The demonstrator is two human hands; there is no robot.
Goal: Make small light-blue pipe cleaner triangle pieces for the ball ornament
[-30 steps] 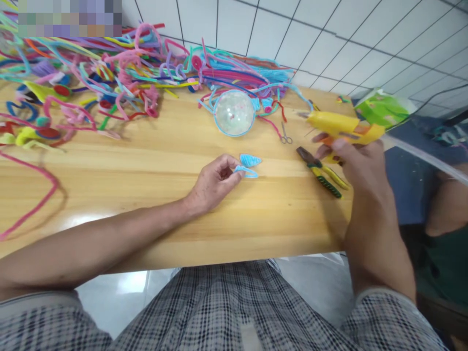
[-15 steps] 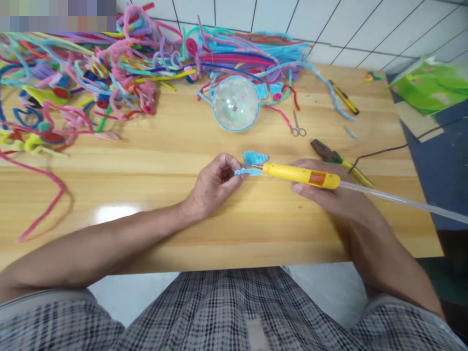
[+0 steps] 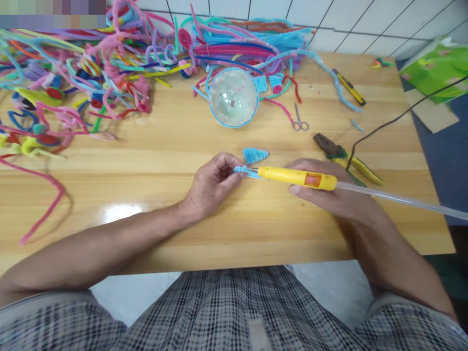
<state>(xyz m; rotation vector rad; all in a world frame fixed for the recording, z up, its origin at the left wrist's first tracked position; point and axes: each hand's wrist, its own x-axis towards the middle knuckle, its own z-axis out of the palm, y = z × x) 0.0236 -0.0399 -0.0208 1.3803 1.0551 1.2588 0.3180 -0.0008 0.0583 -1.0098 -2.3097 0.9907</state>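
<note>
My left hand (image 3: pixel 215 185) pinches a small blue fuzzy piece (image 3: pixel 252 174) between thumb and fingers, in front of me at the middle of the table. My right hand (image 3: pixel 321 192) is wrapped round a yellow glue gun (image 3: pixel 285 175), with a clear glue stick (image 3: pixel 395 198) running out of its back end. The gun's metal tip lies at the blue piece, close to my left fingertips. Just beyond the tip, a blue wedge-shaped fuzzy piece (image 3: pixel 255 155) rests on the wooden table (image 3: pixel 234 239).
Behind my hands stands a clear bowl (image 3: pixel 234 97) with a blue rim. Colourful pipe cleaners (image 3: pixel 120 68) are heaped at the back left. Scissors (image 3: pixel 300 122), pliers (image 3: pixel 338 153), a yellow cutter (image 3: pixel 349 87) and a dark cable (image 3: pixel 387 117) are at the right.
The glue gun has shifted slightly left, bringing its tip against the blue piece. My left hand keeps its pinch. The view has shifted a little, and the cable now appears higher up.
</note>
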